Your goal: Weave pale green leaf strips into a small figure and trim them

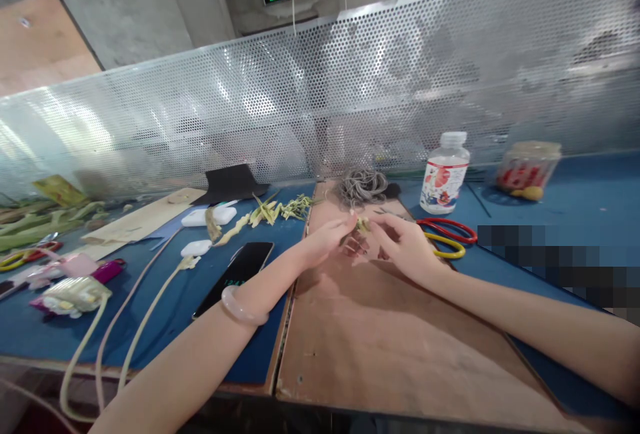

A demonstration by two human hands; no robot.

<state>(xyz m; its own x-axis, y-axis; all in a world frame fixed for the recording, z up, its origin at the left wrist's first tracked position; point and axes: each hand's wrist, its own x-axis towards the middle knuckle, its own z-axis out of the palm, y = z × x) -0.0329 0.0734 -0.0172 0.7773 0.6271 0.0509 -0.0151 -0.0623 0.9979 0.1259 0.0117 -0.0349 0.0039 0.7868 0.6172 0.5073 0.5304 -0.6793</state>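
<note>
My left hand (334, 237) and my right hand (406, 246) meet over the brown board, fingertips pinched around a small pale yellow-green piece (363, 224). It looks like dried plant husk, but the fingers cover much of it. Just beyond them lies a loose coil of grey cord (363, 187). Scissors with one red and one yellow handle (445, 245) rest beside my right hand, their blades mostly hidden. Left of my hands, yellowish braided husk strips (265, 211) are spread on the blue tabletop.
A black phone (235, 277) lies under my left forearm. White chargers (207, 216) with cables (145, 317) sit at left. To the right stand a clear labelled bottle (445, 177) and a jar (530, 167). A perforated metal screen (320, 94) rises behind the table.
</note>
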